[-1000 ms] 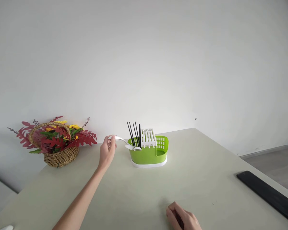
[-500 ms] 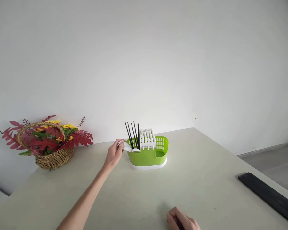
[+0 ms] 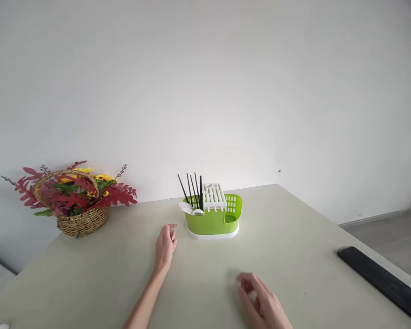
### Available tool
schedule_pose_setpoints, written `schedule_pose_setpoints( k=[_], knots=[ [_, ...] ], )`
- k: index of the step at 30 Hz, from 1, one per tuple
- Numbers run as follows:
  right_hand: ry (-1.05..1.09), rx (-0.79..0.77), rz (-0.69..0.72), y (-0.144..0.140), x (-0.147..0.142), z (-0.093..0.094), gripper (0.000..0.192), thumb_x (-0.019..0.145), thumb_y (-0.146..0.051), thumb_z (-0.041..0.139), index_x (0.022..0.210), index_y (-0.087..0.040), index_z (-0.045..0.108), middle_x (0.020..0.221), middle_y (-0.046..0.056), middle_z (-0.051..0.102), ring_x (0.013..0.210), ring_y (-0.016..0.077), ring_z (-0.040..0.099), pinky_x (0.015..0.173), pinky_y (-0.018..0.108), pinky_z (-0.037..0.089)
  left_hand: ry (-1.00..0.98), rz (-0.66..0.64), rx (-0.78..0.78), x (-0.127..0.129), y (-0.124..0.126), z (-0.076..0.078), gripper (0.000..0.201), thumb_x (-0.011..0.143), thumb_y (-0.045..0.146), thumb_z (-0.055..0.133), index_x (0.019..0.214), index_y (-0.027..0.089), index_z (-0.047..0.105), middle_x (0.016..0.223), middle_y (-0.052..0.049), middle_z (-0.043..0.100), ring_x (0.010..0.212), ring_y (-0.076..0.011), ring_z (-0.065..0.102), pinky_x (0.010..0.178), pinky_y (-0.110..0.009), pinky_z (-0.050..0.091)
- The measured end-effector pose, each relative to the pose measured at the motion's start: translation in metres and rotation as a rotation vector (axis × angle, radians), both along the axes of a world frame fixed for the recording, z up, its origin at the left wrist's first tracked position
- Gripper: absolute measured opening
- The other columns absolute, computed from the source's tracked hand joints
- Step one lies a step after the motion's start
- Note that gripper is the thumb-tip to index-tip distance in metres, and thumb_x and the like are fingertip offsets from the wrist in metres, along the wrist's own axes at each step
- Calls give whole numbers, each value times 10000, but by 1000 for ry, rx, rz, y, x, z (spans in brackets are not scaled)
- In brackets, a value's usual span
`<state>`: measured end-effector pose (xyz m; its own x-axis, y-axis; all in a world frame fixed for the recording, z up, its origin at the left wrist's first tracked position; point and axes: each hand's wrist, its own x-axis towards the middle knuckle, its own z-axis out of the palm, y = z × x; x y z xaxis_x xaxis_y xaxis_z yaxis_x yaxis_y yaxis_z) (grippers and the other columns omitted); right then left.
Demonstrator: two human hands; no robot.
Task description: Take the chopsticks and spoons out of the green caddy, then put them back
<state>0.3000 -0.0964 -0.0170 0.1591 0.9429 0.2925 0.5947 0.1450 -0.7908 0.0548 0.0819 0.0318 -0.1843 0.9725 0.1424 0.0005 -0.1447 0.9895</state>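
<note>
A green basket (image 3: 205, 225) on a white base tray (image 3: 212, 236) stands near the wall. At its left end several black chopsticks (image 3: 193, 194) lean upright, beside white spoons (image 3: 192, 210) that rest at the rim. A white slatted rack (image 3: 214, 196) with small hooks sits across the basket's middle. Left of the basket and apart from it, my left hand (image 3: 165, 249) holds nothing; one finger points out and the others are loosely bent. My right hand (image 3: 260, 299) is low over the table, empty, its fingers curved with a gap to the thumb.
A wicker basket (image 3: 84, 222) of red leaves and yellow flowers stands on the left of the pale table (image 3: 198, 283). A long black object (image 3: 380, 278) lies along the right edge. The wall (image 3: 205, 91) closes off the back. Part of a white thing (image 3: 2, 326) shows at bottom left.
My left hand has let go of the white spoon at the basket's left end and drawn back toward me. My right hand has moved slightly forward, and its fingers have loosened.
</note>
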Motion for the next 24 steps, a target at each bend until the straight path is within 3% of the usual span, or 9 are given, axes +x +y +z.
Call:
schedule_pose_setpoints(
  k=[2, 3, 5, 7, 10, 15, 24],
  knots=[
    [-87, 133, -33, 16, 4, 18, 390, 1032, -521, 371, 1281, -293, 568, 1163, 84, 656, 726, 164, 650, 679, 301, 575, 56, 10, -18, 0, -24, -9, 494, 917, 696, 461, 949, 216, 571, 661, 81, 344, 487, -87, 311, 454, -206, 258],
    [-144, 199, -57, 27, 4, 28, 430, 1035, -498, 379, 1399, -300, 496, 1320, 116, 596, 949, 212, 681, 815, 366, 591, 90, -15, -27, 1, -35, -11, 480, 927, 685, 461, 943, 218, 570, 668, 77, 340, 510, -93, 319, 470, -207, 268],
    [-242, 287, -91, 54, 2, 44, 528, 1040, -479, 371, 1531, -284, 354, 1516, 147, 443, 1352, 296, 512, 1050, 495, 506, 157, -102, -40, 2, -55, -12, 458, 947, 663, 459, 940, 220, 572, 677, 70, 334, 542, -104, 325, 493, -214, 276],
    [-308, 303, -94, 81, -4, 52, 605, 1047, -496, 341, 1592, -249, 250, 1610, 160, 331, 1498, 329, 327, 1155, 561, 399, 220, -169, -38, 3, -68, -11, 442, 962, 645, 456, 937, 221, 574, 677, 67, 324, 552, -111, 308, 501, -222, 264],
    [-358, 193, -97, 112, -13, 48, 656, 1054, -544, 245, 1606, -190, 214, 1633, 186, 318, 1538, 344, 243, 1182, 576, 353, 289, -175, -17, 3, -76, -10, 435, 971, 636, 448, 923, 222, 571, 660, 67, 312, 557, -120, 304, 511, -232, 257],
    [-454, 187, -142, 130, -10, 30, 614, 1048, -593, 229, 1460, -183, 426, 1480, 184, 511, 1465, 330, 357, 1115, 528, 396, 352, -186, 20, 4, -77, -11, 441, 971, 634, 440, 908, 220, 577, 639, 69, 290, 545, -128, 309, 505, -246, 243],
    [-546, 136, -206, 154, 38, 25, 637, 1022, -668, 165, 1292, -197, 497, 1422, 177, 519, 1350, 310, 466, 965, 482, 478, 453, -206, 21, 6, -89, -6, 432, 976, 620, 424, 869, 230, 576, 616, 66, 308, 529, -130, 296, 508, -253, 243]
  ],
)
